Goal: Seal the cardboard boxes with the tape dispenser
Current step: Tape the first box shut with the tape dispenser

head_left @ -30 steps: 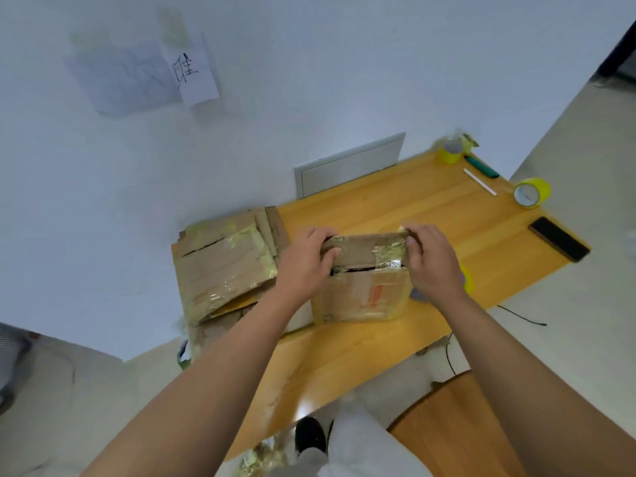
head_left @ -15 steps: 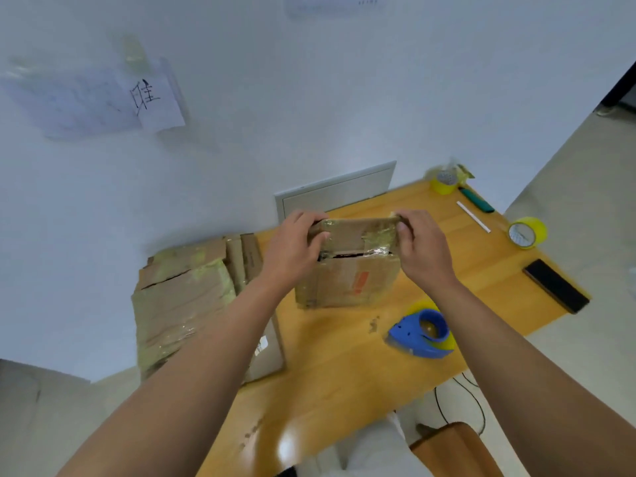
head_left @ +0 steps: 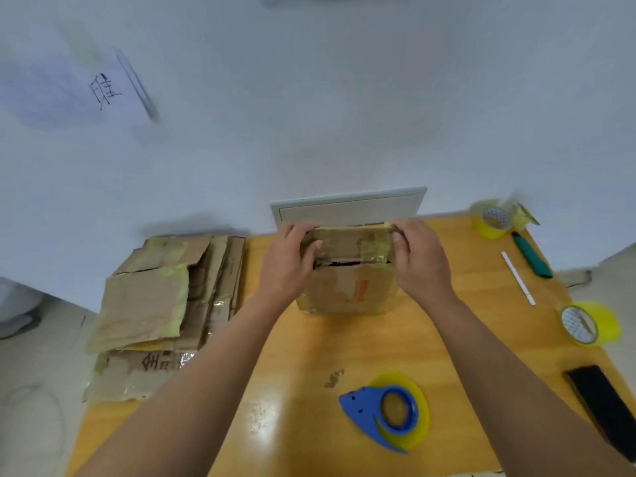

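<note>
Head view: box (head_left: 347, 287) between left hand (head_left: 287, 266) and right hand (head_left: 421, 266); fingers curled, gripping top flap ends; dispenser (head_left: 387, 413) nearer, untouched.

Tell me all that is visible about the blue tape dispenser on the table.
The tape dispenser is blue plastic, pointed at its left end and rounded at its right, with a ring around a hub. It carries a roll of yellow tape that shows behind and below the blue body. It lies flat on the wooden table, near the front edge and apart from the box. Neither hand touches it.
</note>
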`<state>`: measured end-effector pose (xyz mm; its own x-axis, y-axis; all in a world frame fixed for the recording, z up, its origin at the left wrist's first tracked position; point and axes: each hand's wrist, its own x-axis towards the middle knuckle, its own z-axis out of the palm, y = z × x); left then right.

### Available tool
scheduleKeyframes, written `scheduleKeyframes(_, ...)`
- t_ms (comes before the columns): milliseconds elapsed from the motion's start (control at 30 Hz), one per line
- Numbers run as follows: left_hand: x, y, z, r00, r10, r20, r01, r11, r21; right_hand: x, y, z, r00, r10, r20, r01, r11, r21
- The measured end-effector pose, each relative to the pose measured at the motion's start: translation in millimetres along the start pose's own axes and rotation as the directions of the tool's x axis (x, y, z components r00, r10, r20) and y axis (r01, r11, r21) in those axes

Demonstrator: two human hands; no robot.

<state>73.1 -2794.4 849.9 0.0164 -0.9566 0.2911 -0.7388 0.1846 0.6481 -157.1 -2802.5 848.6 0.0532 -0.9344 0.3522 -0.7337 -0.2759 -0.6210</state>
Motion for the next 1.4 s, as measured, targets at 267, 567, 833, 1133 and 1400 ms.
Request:
scheduleKeyframes(267,15,-12,12,0.999,-0.026,0.018,0.026,1.000,-0.005,23,-11,16,0.988,-0.134,0.075,0.153,0.909,-0.388)
scheduleKeyframes(567,-13,-43,40,0.958,-0.265,-0.112,0.220,0.925,-0.309,36,-16,54,0.956,-0.161,0.245,0.243,0.903,-0.354)
scheduleKeyframes(833,-46,-101,71,0.809,-0.537,-0.238,0.385,0.791,-0.476,56,-30,44,0.966,-0.211,-0.150,0.199,0.976,-0.092)
scheduleKeyframes(1133,-20,-177,93,0.597,-0.726,-0.341,0.418,0.645,-0.639,29,54,131,0.953,0.162,-0.257,-0.059,0.929,0.367)
scheduleKeyframes(1400,-38,-171,120,0.658,-0.499,-0.564,0.130,0.813,-0.568,-14,103,176,0.963,0.139,-0.229,-0.052,0.934,0.353)
